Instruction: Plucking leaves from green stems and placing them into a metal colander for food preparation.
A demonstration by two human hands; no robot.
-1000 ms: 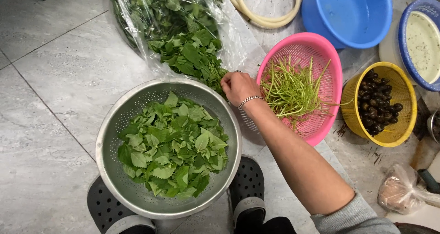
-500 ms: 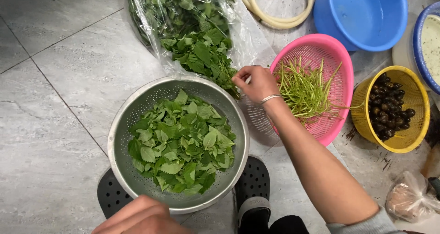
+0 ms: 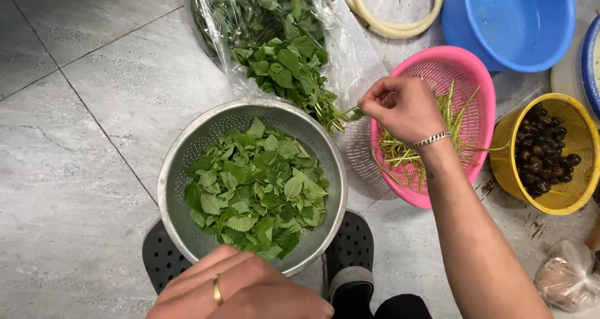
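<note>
Your right hand (image 3: 403,108) is pinching a leafy sprig (image 3: 352,112) between closed fingertips, holding it over the gap between the metal colander (image 3: 181,169) of picked leaves and the pink basket (image 3: 478,75) of stems. The open bag of greens (image 3: 275,50) is lying just beyond — bare grey tile is stretching away to the left. Your left hand (image 3: 244,291) is hovering at the colander's near rim, fingers curled, holding nothing visible.

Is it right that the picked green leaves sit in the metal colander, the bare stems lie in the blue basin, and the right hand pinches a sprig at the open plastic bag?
Not quite. In the head view the blue basin holds nothing; the bare stems lie in the pink basket. The rest stands: picked leaves fill the metal colander, and the right hand pinches a sprig by the plastic bag.
</note>
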